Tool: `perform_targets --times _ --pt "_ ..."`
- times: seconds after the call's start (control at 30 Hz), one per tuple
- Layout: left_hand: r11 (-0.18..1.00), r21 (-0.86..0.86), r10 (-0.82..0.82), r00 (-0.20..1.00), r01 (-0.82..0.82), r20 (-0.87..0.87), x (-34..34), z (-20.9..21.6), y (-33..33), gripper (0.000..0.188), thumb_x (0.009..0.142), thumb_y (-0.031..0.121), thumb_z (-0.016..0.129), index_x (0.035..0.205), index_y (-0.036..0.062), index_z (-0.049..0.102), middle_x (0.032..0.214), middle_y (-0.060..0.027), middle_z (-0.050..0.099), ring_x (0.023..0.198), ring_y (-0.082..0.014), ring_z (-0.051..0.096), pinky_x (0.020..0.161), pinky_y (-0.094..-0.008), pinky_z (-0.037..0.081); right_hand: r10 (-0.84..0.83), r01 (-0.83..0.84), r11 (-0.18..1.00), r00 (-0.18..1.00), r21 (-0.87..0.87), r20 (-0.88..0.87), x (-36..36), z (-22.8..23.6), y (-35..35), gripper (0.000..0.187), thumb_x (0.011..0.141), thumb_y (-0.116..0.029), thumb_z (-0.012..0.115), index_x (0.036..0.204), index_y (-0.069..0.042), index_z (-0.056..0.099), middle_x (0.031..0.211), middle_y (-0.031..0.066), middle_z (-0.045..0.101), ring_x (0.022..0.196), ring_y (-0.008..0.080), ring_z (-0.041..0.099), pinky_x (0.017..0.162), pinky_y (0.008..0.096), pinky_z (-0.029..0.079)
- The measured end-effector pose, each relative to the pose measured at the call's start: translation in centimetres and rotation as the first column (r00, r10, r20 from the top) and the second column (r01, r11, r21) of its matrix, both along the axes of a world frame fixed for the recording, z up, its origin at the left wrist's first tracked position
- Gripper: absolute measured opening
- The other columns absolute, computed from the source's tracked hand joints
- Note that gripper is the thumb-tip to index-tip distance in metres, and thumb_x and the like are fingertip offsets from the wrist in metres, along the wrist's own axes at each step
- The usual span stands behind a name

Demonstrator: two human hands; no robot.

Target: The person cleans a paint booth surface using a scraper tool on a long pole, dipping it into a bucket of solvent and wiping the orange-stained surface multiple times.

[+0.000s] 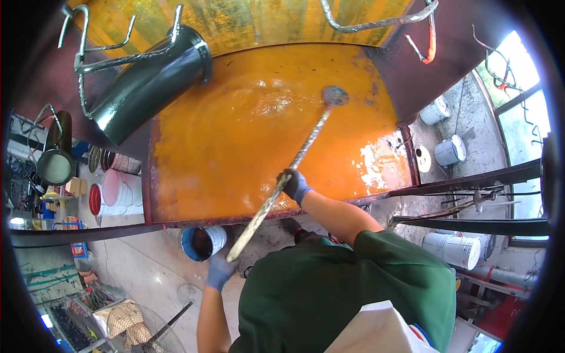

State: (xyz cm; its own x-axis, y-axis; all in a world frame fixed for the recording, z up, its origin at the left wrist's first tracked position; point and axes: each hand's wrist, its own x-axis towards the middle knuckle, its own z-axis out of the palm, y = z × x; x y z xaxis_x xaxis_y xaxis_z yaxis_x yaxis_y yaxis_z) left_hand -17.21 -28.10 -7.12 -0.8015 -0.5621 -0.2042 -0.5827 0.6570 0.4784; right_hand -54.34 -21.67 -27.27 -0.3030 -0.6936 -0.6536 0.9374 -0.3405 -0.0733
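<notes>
A long, mottled pale pole (305, 150) slants across a wide vat of orange liquid (229, 141). Its far end carries a round grey disc (336, 95) at the liquid's surface, with ripples to the left of it. My right hand (295, 185), in a dark-palmed blue glove, is closed round the pole's middle above the vat's near edge. Lower left, my left hand (220, 272), gloved in blue-grey, grips the pole's near end; its fingers are partly hidden.
A shiny dark flanged pipe (154, 82) hangs on a metal hook at upper left. Another bent hook (382, 25) hangs at upper right. A blue-rimmed bucket (203, 243) stands below the vat's near edge. White pails (450, 150) stand at right, and a wire-caged fan (144, 329) at lower left.
</notes>
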Motion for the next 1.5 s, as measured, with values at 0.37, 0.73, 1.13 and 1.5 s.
perform_targets --times 0.37,0.73,1.13,1.5 --pt "0.47 0.86 -0.081 0.96 -0.2 0.268 -22.9 -2.2 1.4 0.028 0.081 0.024 0.072 0.096 0.0019 0.065 0.066 -0.0023 0.06 0.049 -0.0089 0.053 0.045 -0.0248 0.042 -0.152 0.296 0.893 0.907 0.339 -0.393 -14.2 -2.0 13.1 0.03 0.082 -0.02 0.068 0.104 -0.019 0.047 0.075 0.0117 0.06 0.065 0.0276 0.061 0.055 0.0416 0.054" --pt "0.961 0.269 -0.14 0.954 0.066 0.265 -25.5 0.2 2.6 0.03 0.077 0.029 0.067 0.097 0.0067 0.064 0.094 -0.0194 0.067 0.09 -0.036 0.065 0.079 -0.044 0.051 -0.015 0.09 0.941 0.974 0.327 -0.227 -16.6 -1.5 8.7 0.025 0.08 -0.025 0.062 0.098 -0.012 0.049 0.08 0.0158 0.063 0.071 0.0315 0.06 0.065 0.0457 0.053" --pt "0.976 -0.087 -0.181 0.968 0.198 0.176 -26.7 2.3 2.5 0.027 0.077 0.02 0.065 0.098 0.0042 0.059 0.088 -0.0192 0.064 0.082 -0.0364 0.064 0.073 -0.0465 0.051 -0.231 0.23 0.972 0.973 0.041 0.007 -14.2 3.4 3.9 0.028 0.083 -0.026 0.059 0.09 0.0 0.053 0.08 0.0177 0.061 0.074 0.0339 0.059 0.072 0.0443 0.051" --pt "0.903 0.303 -0.357 0.925 0.305 0.131 -34.0 1.7 6.8 0.059 0.086 0.048 0.057 0.127 0.0065 0.051 0.115 -0.0268 0.057 0.105 -0.0384 0.058 0.091 -0.045 0.047 -0.16 0.25 0.896 0.953 0.368 -0.259 -21.5 1.4 10.0 0.004 0.08 -0.006 0.058 0.081 -0.007 0.054 0.053 0.0056 0.047 0.04 0.0214 0.046 0.039 0.0345 0.04"
